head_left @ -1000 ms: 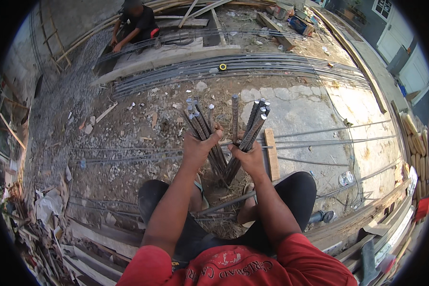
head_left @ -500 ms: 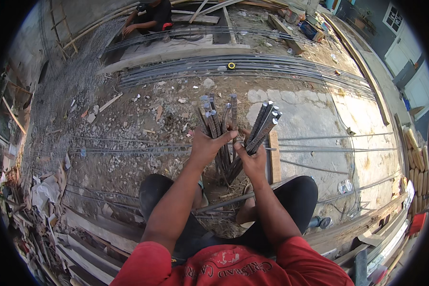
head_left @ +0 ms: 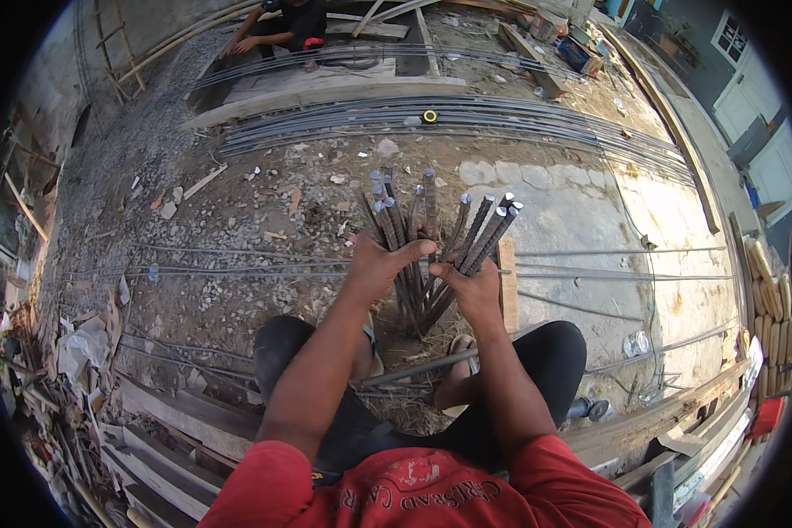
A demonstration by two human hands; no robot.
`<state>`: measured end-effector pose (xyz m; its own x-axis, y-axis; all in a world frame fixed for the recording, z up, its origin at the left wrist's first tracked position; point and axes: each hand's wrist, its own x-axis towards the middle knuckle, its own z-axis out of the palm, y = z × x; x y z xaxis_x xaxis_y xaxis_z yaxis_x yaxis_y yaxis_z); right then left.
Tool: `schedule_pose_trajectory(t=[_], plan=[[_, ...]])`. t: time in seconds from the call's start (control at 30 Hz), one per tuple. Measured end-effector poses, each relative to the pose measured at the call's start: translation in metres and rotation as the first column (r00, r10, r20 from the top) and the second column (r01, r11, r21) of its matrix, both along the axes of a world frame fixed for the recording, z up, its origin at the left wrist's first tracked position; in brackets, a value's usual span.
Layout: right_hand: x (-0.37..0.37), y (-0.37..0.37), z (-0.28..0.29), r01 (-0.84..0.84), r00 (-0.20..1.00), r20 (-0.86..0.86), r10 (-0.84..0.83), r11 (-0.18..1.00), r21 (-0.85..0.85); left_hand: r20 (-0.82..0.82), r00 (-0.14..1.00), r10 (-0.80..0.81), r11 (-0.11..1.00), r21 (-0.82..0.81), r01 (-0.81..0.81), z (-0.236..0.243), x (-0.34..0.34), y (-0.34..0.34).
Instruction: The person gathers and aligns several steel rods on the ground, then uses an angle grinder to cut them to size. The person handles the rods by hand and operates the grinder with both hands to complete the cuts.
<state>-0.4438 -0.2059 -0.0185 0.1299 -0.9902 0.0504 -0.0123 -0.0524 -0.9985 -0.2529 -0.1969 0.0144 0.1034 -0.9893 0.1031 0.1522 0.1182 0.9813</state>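
My left hand (head_left: 378, 267) is closed around a bunch of short ribbed steel bars (head_left: 389, 217), its thumb reaching across a middle bar. On the right, my right hand (head_left: 473, 288) grips another bunch (head_left: 487, 231) that leans outward, with pale cut ends on top. The two bunches stand upright between my knees and converge toward the dirt, forming a V. A narrow wooden board (head_left: 508, 304) lies just beyond my right hand, beside long thin rods (head_left: 607, 275) running across the ground.
A co-worker (head_left: 286, 26) crouches by planks (head_left: 326, 84) at the upper left. Long rebar (head_left: 343, 116) lies across the back with a yellow-black ring-shaped item (head_left: 429, 116) on it. Timber scraps (head_left: 163, 409) flank me; pale stacked bundles (head_left: 770, 308) and doors (head_left: 748, 97) are at the right.
My hands have come closer together, the left moving rightward. One bar from the middle now leans right, beside the right bunch. The head view has shifted slightly.
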Motion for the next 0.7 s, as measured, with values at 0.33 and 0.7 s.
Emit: schedule_pose_trajectory(t=[0.33,0.7], plan=[[0.029,0.011,0.002,0.023,0.978,0.208,0.003,0.992,-0.122,-0.005,0.998,-0.070,0.998,0.007,0.070,0.020,-0.011,0.008],[0.001,0.000,-0.017,-0.052,0.998,-0.032,0.047,0.987,-0.153,0.020,0.999,0.040,0.989,-0.143,-0.037,0.007,-0.027,0.000]])
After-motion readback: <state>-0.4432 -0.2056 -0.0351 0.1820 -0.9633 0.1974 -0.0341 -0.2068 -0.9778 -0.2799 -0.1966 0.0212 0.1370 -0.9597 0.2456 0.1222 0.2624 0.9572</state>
